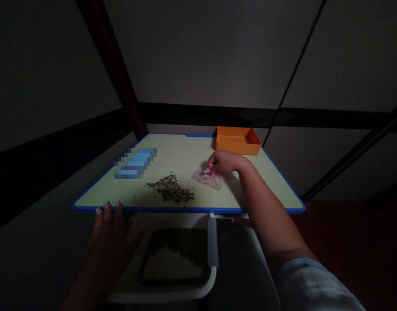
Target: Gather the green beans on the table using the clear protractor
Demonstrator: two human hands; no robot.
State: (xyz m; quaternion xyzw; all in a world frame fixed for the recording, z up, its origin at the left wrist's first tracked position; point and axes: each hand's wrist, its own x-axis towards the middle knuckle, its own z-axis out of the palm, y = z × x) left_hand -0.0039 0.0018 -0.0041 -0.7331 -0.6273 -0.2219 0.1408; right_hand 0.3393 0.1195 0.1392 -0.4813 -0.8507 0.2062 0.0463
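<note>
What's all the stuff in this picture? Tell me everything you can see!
board: 1, pale green with a blue edge, in front of the person
orange tray: 1, orange, at the far edge of the board
blurred flat item: 1, blue, left side of the board; too blurred to tell what it is
pile of small seeds: 1 pile, dark brownish green, near the middle of the board
see-through sheet: 1, pale pink, on the board right of the pile
white tray: 1, white with a dark inner band, below the board's near edge, with small dark bits inside
white sleeve: 1, white, on the right arm
left hand: 1, fingertips at the board's near edge
right hand: 1, just over the see-through sheet
</note>
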